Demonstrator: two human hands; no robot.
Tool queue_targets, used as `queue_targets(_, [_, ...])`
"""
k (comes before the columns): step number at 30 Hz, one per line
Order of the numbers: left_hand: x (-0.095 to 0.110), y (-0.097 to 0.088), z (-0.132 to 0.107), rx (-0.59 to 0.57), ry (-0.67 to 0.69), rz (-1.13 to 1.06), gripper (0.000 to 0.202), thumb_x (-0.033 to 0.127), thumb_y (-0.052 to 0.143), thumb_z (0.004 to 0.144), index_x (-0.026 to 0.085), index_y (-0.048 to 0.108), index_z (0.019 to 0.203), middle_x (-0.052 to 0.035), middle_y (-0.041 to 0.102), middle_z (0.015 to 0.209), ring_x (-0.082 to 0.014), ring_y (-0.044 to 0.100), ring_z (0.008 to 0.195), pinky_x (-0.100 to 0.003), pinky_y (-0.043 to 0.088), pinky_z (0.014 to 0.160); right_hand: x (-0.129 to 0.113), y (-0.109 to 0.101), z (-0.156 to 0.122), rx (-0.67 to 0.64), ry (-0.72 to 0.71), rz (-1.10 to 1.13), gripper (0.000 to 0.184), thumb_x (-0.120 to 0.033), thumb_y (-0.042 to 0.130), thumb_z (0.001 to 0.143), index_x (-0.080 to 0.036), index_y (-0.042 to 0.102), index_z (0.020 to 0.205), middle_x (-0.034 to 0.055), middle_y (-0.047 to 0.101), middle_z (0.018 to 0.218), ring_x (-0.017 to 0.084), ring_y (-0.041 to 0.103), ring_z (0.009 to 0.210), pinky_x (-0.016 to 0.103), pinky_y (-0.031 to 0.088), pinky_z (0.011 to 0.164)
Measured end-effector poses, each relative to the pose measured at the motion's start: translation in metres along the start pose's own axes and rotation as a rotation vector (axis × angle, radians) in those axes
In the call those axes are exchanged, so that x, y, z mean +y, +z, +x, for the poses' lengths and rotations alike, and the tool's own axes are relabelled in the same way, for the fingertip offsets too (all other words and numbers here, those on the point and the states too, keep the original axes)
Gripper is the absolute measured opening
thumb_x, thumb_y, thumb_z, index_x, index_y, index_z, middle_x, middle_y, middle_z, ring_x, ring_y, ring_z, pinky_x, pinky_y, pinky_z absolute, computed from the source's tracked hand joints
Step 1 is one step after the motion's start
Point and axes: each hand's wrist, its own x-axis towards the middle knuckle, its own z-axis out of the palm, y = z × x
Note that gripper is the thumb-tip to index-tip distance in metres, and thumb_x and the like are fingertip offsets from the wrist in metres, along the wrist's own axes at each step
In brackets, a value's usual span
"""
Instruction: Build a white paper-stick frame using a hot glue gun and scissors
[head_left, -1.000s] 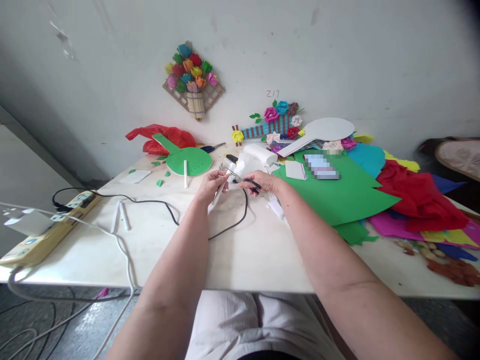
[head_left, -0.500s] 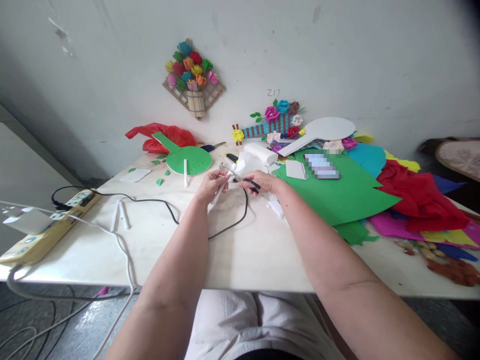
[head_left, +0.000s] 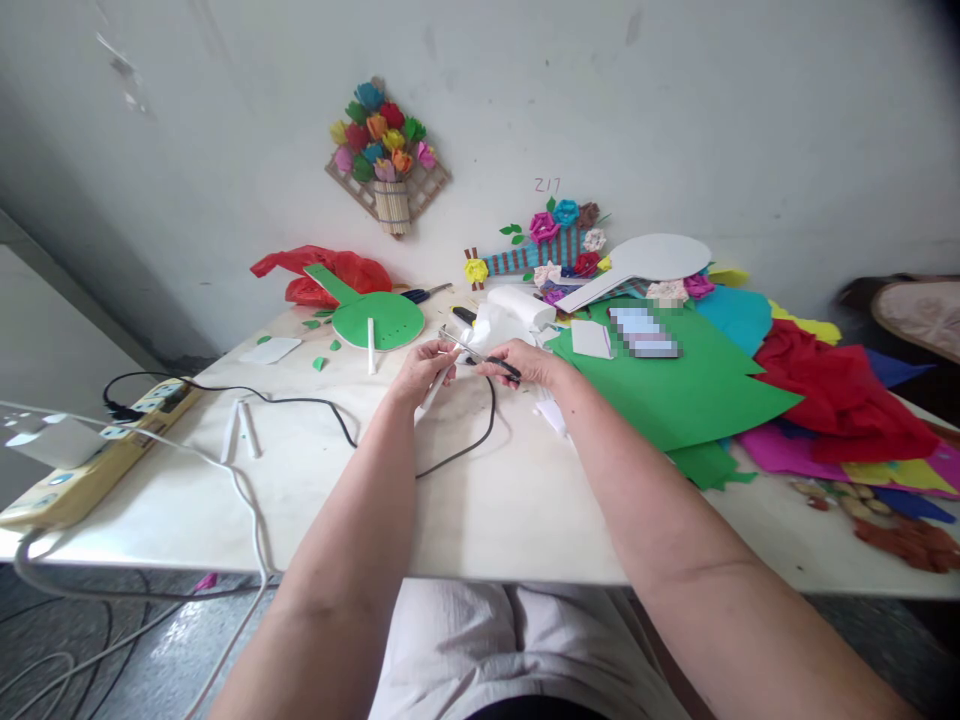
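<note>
Scissors, blk grips, metal blades, w/ white tube

Edges left hand and right hand a hair farther out over the worktop, carrying white paper stick and scissors along; shows everything slightly higher in view than a second ago.

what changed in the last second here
Nothing visibly changed. The right hand still holds the scissors and the left hand the white stick, close together above the table. The black cable and green paper lie as before.
</note>
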Motion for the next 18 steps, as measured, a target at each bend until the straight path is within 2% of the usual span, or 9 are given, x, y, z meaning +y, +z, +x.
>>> queue_targets(18, [-0.0021, -0.0027, -0.0005, -0.014, -0.018, -0.007, 0.030, 0.040, 0.069, 0.065, 0.016, 0.054, 0.076, 0.0022, 0.054, 0.048, -0.0075, 0.045, 0.039, -0.020, 0.035, 0.042, 0.0004, 0.0014, 0.0006, 0.087, -0.024, -0.076, 0.040, -0.050, 0.068, 0.062, -0.011, 0.059, 0.061, -0.0066, 0.038, 0.040, 0.004, 0.030, 0.035, 0.020, 0.022, 0.037])
